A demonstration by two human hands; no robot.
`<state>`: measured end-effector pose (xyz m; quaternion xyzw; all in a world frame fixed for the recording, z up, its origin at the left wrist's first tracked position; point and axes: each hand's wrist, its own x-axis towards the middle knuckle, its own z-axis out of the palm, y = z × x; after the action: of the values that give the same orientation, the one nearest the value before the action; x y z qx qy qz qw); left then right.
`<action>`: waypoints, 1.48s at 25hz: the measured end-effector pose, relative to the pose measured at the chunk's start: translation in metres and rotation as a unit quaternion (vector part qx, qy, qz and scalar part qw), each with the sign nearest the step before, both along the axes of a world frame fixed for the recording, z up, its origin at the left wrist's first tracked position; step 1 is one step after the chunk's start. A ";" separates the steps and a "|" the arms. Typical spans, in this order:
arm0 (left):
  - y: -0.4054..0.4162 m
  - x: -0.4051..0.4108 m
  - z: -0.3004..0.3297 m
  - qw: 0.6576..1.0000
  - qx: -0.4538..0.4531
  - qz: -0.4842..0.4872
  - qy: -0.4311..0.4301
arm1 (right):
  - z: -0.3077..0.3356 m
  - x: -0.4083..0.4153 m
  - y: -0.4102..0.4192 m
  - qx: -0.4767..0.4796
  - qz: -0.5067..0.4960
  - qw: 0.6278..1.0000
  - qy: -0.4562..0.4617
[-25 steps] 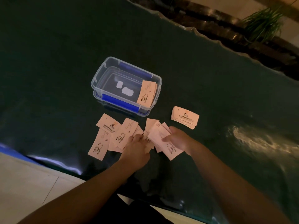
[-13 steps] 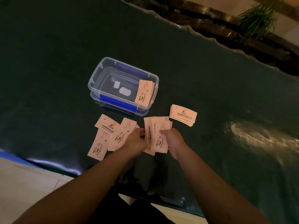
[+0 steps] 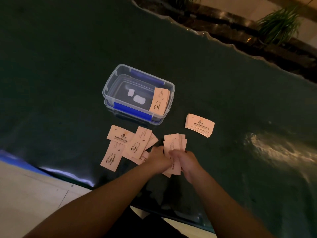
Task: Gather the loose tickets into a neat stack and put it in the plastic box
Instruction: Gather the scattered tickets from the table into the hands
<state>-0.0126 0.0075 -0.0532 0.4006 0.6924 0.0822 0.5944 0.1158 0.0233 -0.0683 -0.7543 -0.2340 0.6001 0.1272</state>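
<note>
I held a rough bundle of tickets (image 3: 174, 148) pinched between my left hand (image 3: 158, 159) and right hand (image 3: 186, 162). Loose tickets (image 3: 130, 145) lay just left of them; beyond sat the plastic box (image 3: 120, 79), a neat stack (image 3: 199, 125) on the desk (image 3: 68, 48).

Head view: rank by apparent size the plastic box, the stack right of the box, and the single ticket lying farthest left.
1. Plastic box, clearly largest.
2. Stack and single ticket: alike in outline; the ticket lies nearer the camera, so no ranking between them.
</note>
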 end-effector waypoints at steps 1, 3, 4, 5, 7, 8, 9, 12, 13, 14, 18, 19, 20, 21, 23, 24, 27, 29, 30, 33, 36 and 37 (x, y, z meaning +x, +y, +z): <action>-0.002 -0.001 0.000 1.000 -0.001 -0.001 -0.006 | 0.001 -0.001 -0.003 -0.002 -0.006 1.000 0.015; -0.007 -0.008 -0.004 0.999 0.001 0.000 -0.039 | 0.002 -0.003 -0.007 0.002 -0.002 0.999 0.034; -0.011 -0.013 -0.007 0.998 0.012 -0.003 -0.061 | 0.003 -0.003 -0.007 0.006 0.005 0.999 0.038; -0.016 -0.020 -0.011 0.997 0.033 -0.010 -0.072 | 0.004 -0.003 -0.008 0.009 0.011 0.999 0.043; -0.023 -0.037 -0.018 0.994 0.095 -0.014 -0.041 | 0.006 0.000 -0.007 0.013 0.009 0.998 0.060; -0.025 -0.047 -0.022 0.992 0.127 -0.004 0.004 | 0.008 0.001 -0.006 0.012 0.002 0.998 0.068; -0.026 -0.059 -0.025 0.986 0.153 0.007 0.063 | 0.009 0.003 -0.005 0.009 -0.010 0.997 0.077; -0.024 -0.093 -0.030 0.955 0.187 -0.008 0.231 | 0.012 0.002 0.000 0.002 -0.050 0.992 0.113; -0.022 -0.102 -0.031 0.949 0.176 -0.031 0.259 | 0.013 0.000 0.002 0.003 -0.061 0.990 0.126; -0.019 -0.109 -0.031 0.947 0.159 -0.058 0.272 | 0.014 -0.004 0.004 0.004 -0.070 0.988 0.140; -0.011 -0.112 -0.035 0.947 0.148 -0.123 0.258 | 0.018 -0.022 0.012 -0.026 -0.110 0.970 0.213; -0.010 -0.110 -0.036 0.948 0.151 -0.131 0.246 | 0.019 -0.027 0.013 -0.035 -0.113 0.966 0.228; -0.009 -0.107 -0.037 0.951 0.151 -0.137 0.233 | 0.019 -0.032 0.014 -0.041 -0.113 0.964 0.236; -0.009 -0.104 -0.037 0.954 0.150 -0.141 0.220 | 0.020 -0.038 0.015 -0.042 -0.110 0.964 0.237; -0.011 -0.099 -0.038 0.961 0.147 -0.132 0.192 | 0.017 -0.047 0.017 -0.037 -0.090 0.969 0.225; -0.012 -0.097 -0.037 0.964 0.148 -0.125 0.182 | 0.016 -0.050 0.018 -0.035 -0.076 0.974 0.211; -0.018 -0.090 -0.036 0.966 0.156 -0.116 0.172 | 0.011 -0.055 0.021 -0.033 -0.018 0.987 0.156; -0.022 -0.088 -0.035 0.969 0.158 -0.104 0.155 | 0.007 -0.057 0.019 -0.026 0.019 0.992 0.123; -0.025 -0.087 -0.034 0.972 0.162 -0.095 0.140 | 0.006 -0.058 0.018 -0.020 0.032 0.993 0.109; -0.030 -0.086 -0.033 0.984 0.160 -0.042 0.065 | 0.005 -0.059 0.020 0.009 0.070 0.995 0.074; -0.037 -0.089 -0.033 0.989 0.145 0.004 0.030 | 0.009 -0.055 0.029 0.024 0.132 0.990 0.047; -0.040 -0.091 -0.034 0.989 0.145 0.007 0.040 | 0.011 -0.053 0.033 0.023 0.158 0.986 0.037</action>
<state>-0.1036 -0.0322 -0.0868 0.4811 0.6991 0.1696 0.5010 0.0626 0.0560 -0.0572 -0.6821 -0.3592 0.6345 0.0564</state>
